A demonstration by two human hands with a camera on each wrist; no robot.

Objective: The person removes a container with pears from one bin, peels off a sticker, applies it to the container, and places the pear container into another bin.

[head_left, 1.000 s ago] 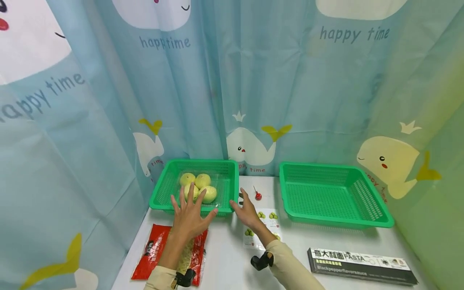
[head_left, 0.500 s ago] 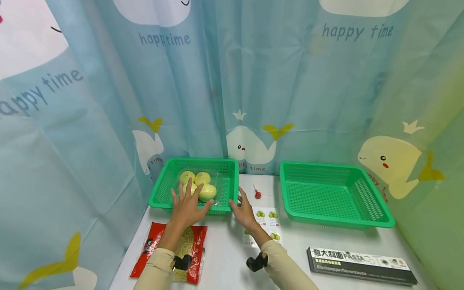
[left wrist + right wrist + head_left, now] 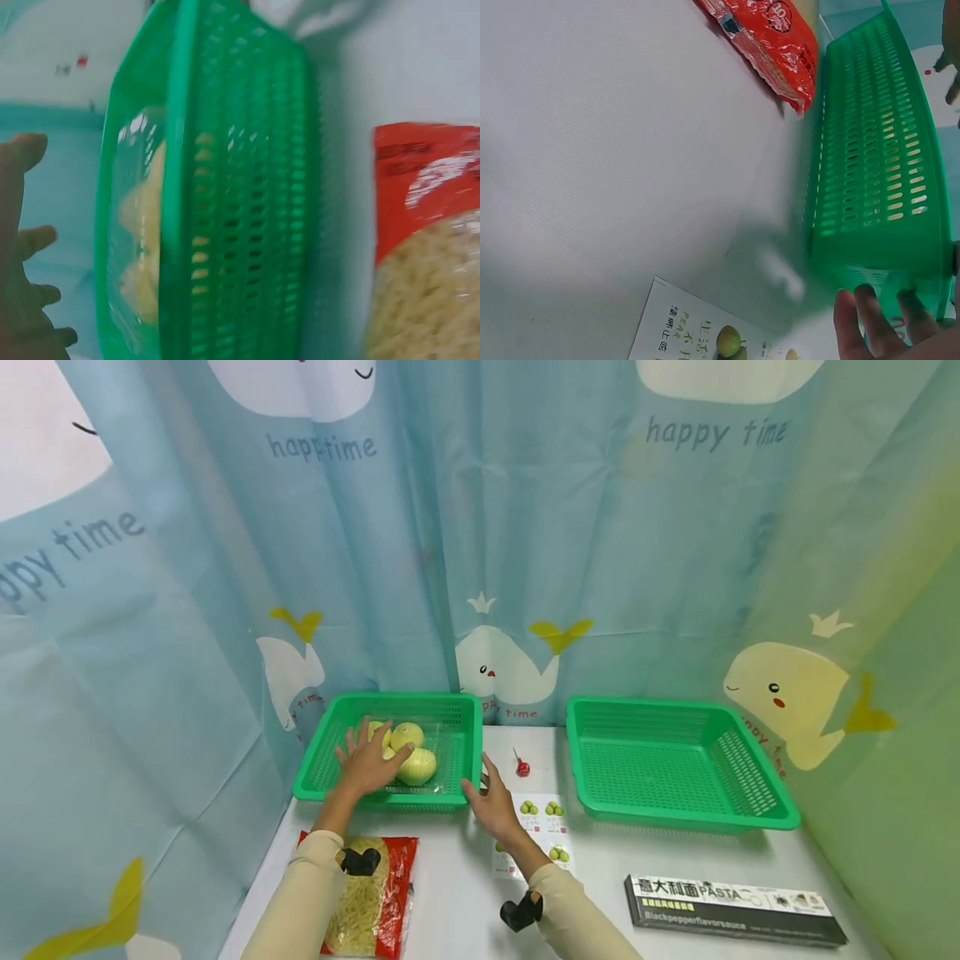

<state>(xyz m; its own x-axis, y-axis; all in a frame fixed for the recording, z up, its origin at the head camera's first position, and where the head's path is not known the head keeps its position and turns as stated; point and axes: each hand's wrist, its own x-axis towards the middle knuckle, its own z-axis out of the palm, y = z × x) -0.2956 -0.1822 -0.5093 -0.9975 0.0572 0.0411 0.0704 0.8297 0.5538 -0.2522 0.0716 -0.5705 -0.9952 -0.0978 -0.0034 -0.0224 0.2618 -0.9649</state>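
The left hand (image 3: 367, 763) spreads its fingers above fruit (image 3: 417, 767); the right hand (image 3: 493, 808), fingers parted, meets the basket's rim (image 3: 431, 802).

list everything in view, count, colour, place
left basket: one, green, back left
right basket: one, green, back right
fruits: four, yellow-green, left basket
plastic pack: one, clear, with fruits
food packet: one, red, front left
lollipop: one, red, between baskets
sheet: one, white, nearer than lollipop
pasta box: one, black-white, front right
table: one, white, under baskets
curtain: count unclear, bluish, behind
sleeves: two, cream, arms
devices: two, black, wrists
left hand: one, bare, over left basket
right hand: one, bare, at left basket
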